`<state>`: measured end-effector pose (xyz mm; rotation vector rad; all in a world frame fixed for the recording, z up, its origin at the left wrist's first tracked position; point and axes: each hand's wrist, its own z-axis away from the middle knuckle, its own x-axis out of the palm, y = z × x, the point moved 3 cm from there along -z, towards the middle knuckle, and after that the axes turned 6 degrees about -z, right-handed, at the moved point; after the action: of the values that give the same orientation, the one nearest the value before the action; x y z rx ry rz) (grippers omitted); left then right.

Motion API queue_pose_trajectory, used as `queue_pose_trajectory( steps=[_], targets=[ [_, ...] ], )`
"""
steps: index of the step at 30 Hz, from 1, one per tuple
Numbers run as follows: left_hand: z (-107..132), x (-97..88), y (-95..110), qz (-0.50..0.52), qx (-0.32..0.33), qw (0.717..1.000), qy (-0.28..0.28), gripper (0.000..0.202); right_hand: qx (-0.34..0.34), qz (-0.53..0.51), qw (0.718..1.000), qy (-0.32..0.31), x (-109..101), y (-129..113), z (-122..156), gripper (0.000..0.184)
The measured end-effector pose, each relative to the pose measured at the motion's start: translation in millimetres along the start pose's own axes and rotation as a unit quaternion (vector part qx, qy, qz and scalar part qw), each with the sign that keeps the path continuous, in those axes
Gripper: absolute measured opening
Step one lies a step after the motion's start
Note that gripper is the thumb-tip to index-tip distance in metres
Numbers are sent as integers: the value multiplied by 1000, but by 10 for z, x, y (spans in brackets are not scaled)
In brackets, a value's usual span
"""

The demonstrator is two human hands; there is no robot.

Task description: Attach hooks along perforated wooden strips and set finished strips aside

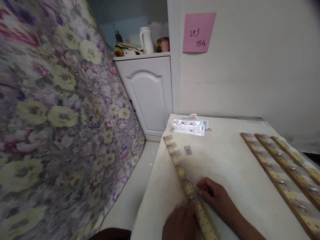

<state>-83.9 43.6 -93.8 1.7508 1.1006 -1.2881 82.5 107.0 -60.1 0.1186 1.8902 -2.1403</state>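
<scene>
A long wooden strip with rows of small holes [183, 178] lies diagonally on the white table [225, 160]. My left hand [180, 222] rests against the strip's left side near the table's front, fingers curled and pressed to it. My right hand [212, 193] lies on the strip's right side, fingers bent with the tips pinched at the wood; anything under them is too small to name. Small clear packets [188, 150] sit along and beside the strip's far end.
Three more wooden strips with packets and metal clips [282, 166] lie at the right. A clear plastic package [188, 127] sits at the table's far edge. A floral mattress [55, 110] leans at the left, a white cabinet [147, 95] stands behind, and a pink note [198, 32] hangs on the wall.
</scene>
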Motion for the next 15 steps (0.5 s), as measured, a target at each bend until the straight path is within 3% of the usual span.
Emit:
queue_pose_trajectory(
  steps=[15],
  targets=[
    [-36, -45, 17, 13, -6, 1000, 3, 34, -12, 21, 1000, 7, 8, 5, -1, 10]
  ],
)
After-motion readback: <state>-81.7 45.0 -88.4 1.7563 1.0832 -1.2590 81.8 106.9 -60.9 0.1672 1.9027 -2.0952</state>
